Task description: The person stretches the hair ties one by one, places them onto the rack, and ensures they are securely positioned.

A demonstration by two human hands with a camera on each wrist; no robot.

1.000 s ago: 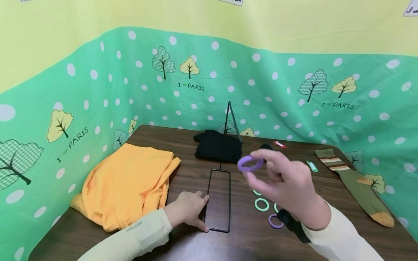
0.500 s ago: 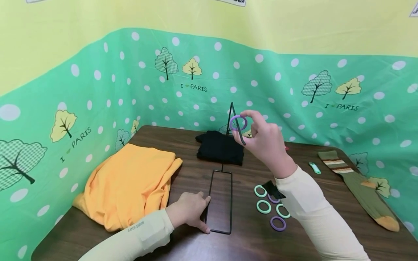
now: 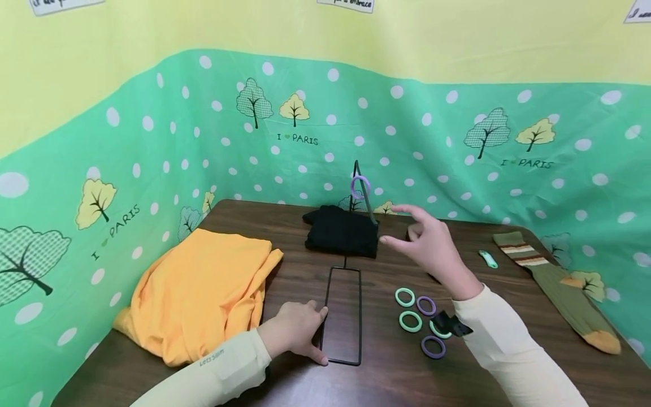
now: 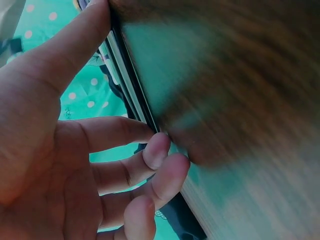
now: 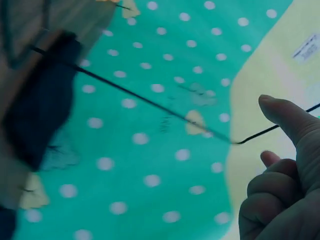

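Observation:
A black wire stand (image 3: 360, 316) lies with its rectangular base on the table, and its bent arm rises at the back. A purple ring (image 3: 359, 198) hangs on the upper sloping arm, near the peak. My right hand (image 3: 432, 243), below and to the right of the ring, has thumb and index finger apart with nothing between them. In the right wrist view its other fingers are curled. My left hand (image 3: 295, 328) rests at the left side of the base, thumb and fingertips touching the wire; the left wrist view shows these fingers (image 4: 125, 132) along the black bar.
Green rings (image 3: 410, 321) and purple rings (image 3: 433, 347) lie right of the base. A folded black cloth (image 3: 341, 230) sits beneath the arm. Orange fabric (image 3: 198, 288) covers the left side. A green clip (image 3: 488, 259) and an olive striped sock (image 3: 556, 294) lie to the right.
The right hand carried the purple ring up to the stand's arm and let go of it; the hand then drew back down and to the right. The left hand stayed on the base.

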